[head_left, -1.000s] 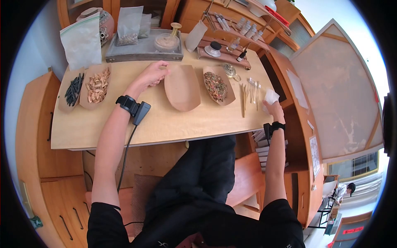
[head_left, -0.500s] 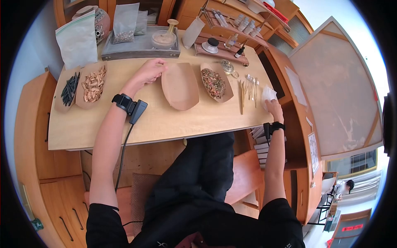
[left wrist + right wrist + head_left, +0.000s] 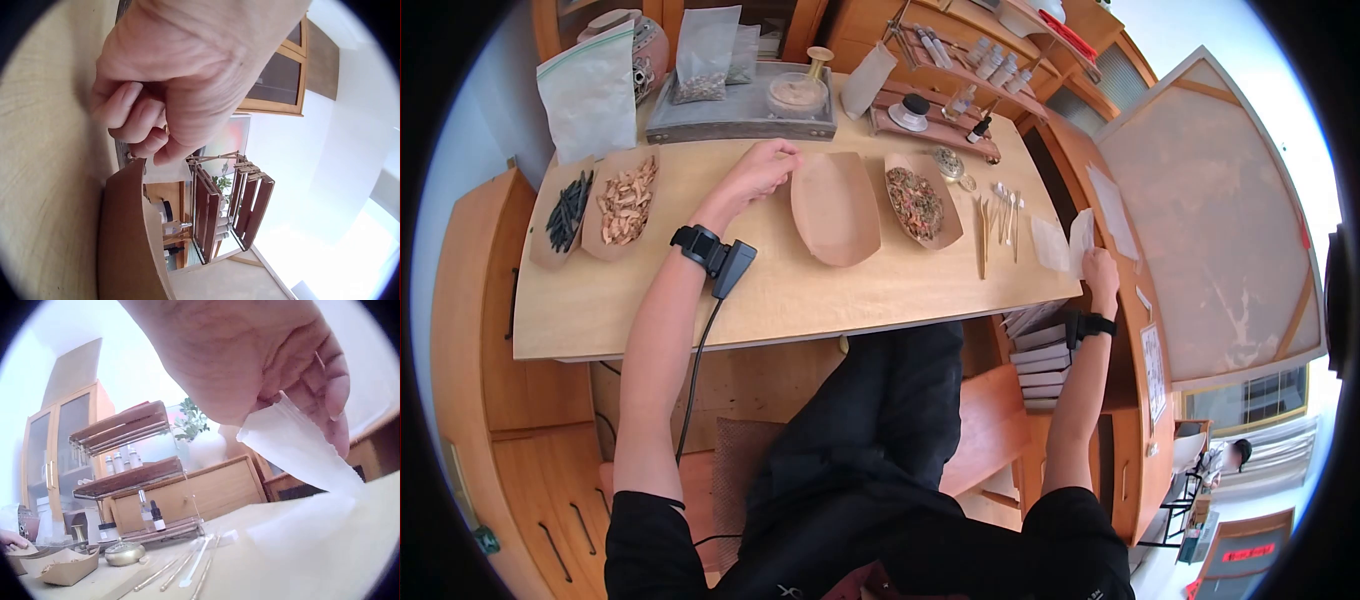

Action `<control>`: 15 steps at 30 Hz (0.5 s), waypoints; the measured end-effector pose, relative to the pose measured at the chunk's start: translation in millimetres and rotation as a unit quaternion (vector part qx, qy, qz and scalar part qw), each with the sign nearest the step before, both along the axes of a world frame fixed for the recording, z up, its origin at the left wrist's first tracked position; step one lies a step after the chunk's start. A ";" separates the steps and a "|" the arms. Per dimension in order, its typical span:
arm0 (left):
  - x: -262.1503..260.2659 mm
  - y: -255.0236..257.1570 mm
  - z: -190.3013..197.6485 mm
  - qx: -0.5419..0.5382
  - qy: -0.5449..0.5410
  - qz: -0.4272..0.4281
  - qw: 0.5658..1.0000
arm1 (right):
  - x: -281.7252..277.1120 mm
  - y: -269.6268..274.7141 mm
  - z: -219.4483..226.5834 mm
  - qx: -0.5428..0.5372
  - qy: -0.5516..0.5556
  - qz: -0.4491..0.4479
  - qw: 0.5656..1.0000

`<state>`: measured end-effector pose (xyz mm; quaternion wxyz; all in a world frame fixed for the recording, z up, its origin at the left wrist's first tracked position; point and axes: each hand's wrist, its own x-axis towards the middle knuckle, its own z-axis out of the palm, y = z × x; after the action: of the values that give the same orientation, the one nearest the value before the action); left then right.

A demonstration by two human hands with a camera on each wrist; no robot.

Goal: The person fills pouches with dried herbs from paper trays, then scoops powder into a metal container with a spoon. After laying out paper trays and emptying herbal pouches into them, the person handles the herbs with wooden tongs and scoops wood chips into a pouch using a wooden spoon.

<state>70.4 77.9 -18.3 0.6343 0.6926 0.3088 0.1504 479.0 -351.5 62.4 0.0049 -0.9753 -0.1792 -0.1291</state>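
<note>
My left hand is at the far left corner of a brown paper food tray, which has nothing in it. In the left wrist view its curled fingers and thumb pinch right at the corner of the tray wall. At the table's right edge my right hand pinches a thin white paper, raised at a slant. A second white sheet lies flat on the table just left of it. Gold-coloured slim tools and cotton swabs lie farther left.
Right of the bare tray sits a tray of mixed dried herbs, beside a small brass pot. Trays of wood chips and dark sticks stand at left. Behind are a grey wooden tray and a bottle rack.
My right hand has moved right and lifted one white paper away from the other, which stays on the table. The left hand keeps its place at the tray corner.
</note>
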 end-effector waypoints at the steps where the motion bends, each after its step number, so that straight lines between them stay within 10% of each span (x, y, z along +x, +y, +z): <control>1: -0.2 -0.2 1.5 0.000 -0.001 0.003 1.000 | -9.5 0.9 11.4 0.005 -0.015 0.022 1.000; 7: 6.5 -3.1 4.8 0.069 -0.061 0.083 0.992 | -65.6 34.4 68.9 0.139 -0.012 0.170 0.975; 15: 3.9 -15.2 17.2 -0.080 -0.225 -0.034 0.970 | -184.9 118.2 118.2 0.244 -0.060 0.351 0.902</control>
<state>74.3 62.7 -1.1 0.7458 0.5979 0.1454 0.2551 294.1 -233.3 180.6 0.2766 -0.8081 -0.4729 -0.2166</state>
